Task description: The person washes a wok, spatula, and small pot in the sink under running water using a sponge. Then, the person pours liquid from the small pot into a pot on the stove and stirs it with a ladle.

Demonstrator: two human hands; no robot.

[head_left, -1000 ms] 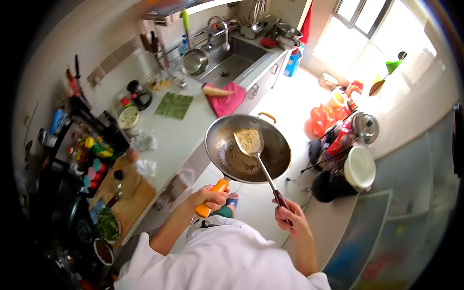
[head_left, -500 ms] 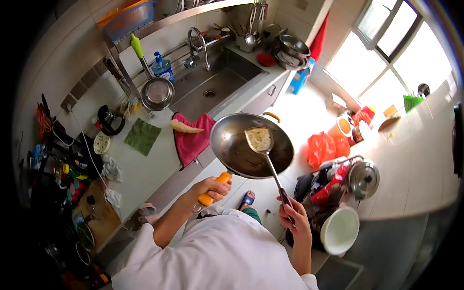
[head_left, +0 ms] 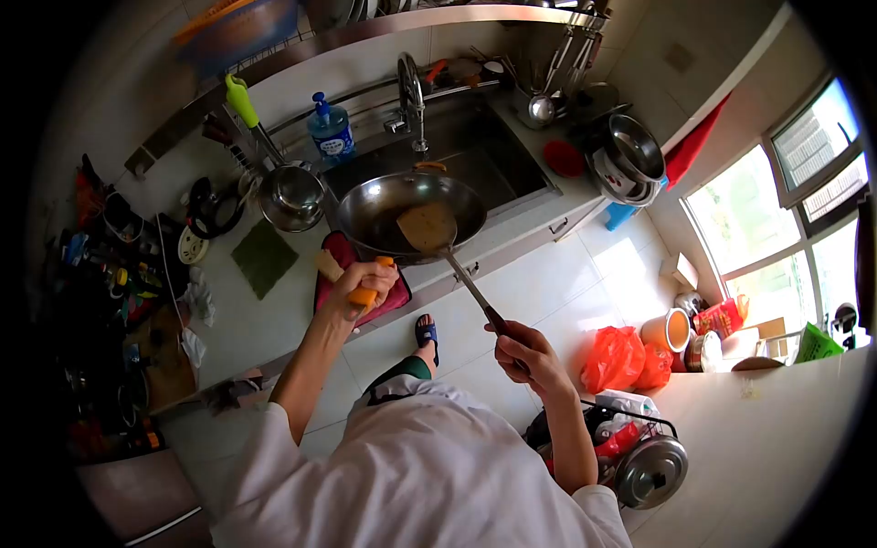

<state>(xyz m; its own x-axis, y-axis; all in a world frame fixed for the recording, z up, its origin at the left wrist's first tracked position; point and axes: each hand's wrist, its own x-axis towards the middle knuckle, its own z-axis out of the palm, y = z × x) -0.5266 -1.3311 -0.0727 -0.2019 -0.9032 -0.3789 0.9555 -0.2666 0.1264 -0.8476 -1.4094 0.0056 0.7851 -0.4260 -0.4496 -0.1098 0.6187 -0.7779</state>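
My left hand is closed around the orange handle of a wok. The wok is held over the front edge of the sink, partly overlapping the basin in view. In my right hand is the dark handle of a metal spatula, its broad head inside the wok. The head looks tan, and whether that is a reflection or residue I cannot tell. A dark pink cloth and a pale elongated piece lie on the counter edge, partly hidden by my left hand.
A faucet rises behind the basin. Left of it stand a soap bottle and a small pan with a green handle. A green cloth lies on the counter. Stacked bowls stand at right; red bags are behind my right arm.
My view has turned toward the window. The wok and spatula have moved from above the floor to the sink, both still in my hands.
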